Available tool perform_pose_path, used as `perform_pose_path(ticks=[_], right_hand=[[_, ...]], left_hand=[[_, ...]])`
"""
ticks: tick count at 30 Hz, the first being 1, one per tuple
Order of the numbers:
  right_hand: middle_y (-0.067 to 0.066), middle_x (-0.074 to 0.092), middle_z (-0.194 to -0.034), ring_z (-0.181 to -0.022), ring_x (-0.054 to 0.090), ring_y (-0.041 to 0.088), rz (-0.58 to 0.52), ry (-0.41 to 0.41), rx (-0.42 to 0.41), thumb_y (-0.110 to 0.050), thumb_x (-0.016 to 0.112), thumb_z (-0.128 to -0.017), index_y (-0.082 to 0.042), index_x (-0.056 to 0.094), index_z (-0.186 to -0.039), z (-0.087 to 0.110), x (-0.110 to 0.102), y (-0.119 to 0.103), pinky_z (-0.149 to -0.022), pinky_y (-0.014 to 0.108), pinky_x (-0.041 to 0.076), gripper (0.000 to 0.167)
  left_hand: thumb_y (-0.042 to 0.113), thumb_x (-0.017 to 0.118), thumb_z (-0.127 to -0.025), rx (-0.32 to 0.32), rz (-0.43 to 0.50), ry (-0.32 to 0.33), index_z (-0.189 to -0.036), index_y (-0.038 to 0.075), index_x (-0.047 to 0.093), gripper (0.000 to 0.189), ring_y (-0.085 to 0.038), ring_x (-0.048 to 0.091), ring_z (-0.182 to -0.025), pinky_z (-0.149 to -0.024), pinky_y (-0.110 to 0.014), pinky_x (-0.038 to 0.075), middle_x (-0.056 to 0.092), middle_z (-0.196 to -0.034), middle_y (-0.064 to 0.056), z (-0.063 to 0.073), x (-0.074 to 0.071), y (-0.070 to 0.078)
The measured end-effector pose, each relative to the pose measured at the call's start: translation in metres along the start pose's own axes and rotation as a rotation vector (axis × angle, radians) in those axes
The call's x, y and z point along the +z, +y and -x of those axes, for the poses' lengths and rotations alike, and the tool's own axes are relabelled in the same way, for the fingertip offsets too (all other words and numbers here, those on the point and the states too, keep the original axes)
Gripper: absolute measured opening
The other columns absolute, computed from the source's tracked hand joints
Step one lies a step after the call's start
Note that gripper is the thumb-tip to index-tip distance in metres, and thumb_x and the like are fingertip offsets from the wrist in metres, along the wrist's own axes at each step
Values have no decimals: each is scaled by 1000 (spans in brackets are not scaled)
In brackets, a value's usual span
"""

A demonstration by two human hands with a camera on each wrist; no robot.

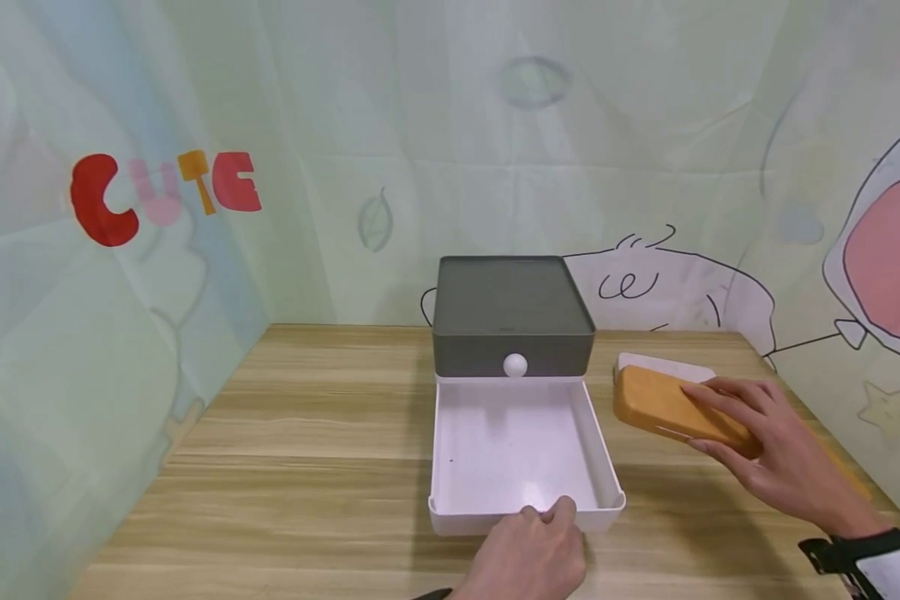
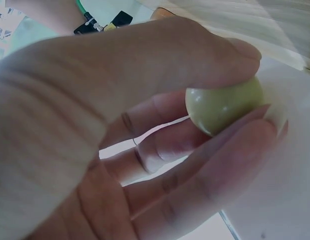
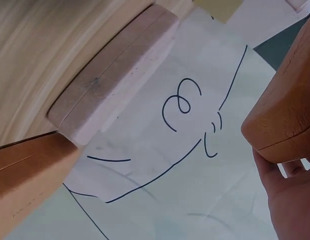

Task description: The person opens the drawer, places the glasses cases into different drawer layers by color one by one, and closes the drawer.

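My left hand (image 1: 532,550) pinches the round knob (image 2: 225,105) on the front of a white drawer (image 1: 510,442), thumb above and fingers below it. The drawer stands pulled out of a small grey storage box (image 1: 512,292), and its inside is bare. My right hand (image 1: 780,458) grips an orange glasses case (image 1: 667,404) over the table to the right of the drawer, thumb on the near side and fingers across the top. In the right wrist view, that case shows at the right edge with fingertips under its end.
Behind the held case lies a pale glasses case (image 3: 114,70) on the wooden table (image 1: 307,433). A second orange case (image 3: 29,180) lies next to it, mostly hidden by my right arm in the head view. A printed curtain (image 1: 450,167) borders the table at the back and sides.
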State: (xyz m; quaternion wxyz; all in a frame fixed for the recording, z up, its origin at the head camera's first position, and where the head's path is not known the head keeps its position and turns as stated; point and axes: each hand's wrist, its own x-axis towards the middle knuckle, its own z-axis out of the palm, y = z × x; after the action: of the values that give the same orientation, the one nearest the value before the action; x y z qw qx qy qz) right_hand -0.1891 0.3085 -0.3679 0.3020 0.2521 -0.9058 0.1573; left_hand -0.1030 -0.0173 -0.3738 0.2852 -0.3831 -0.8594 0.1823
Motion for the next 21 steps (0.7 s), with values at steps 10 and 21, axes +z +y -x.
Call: perform_pose_path(ticks=[10, 21], right_hand=[[8, 62, -127, -112, 46, 22, -35, 4, -35, -11, 91, -66, -23, 65, -138, -11, -1, -12, -88, 34, 31, 77], [5, 62, -131, -114, 46, 18, -42, -19, -48, -13, 90, -70, -26, 63, -140, -22, 0, -26, -87, 31, 35, 76]], left_hand=[[27, 68, -83, -7, 1, -2, -75, 25, 68, 8, -4, 47, -48, -35, -18, 35, 44, -74, 8, 0, 0, 0], [27, 69, -82, -3, -19, 18, -74, 25, 67, 8, -4, 45, -47, -35, -18, 33, 43, -74, 8, 0, 0, 0]])
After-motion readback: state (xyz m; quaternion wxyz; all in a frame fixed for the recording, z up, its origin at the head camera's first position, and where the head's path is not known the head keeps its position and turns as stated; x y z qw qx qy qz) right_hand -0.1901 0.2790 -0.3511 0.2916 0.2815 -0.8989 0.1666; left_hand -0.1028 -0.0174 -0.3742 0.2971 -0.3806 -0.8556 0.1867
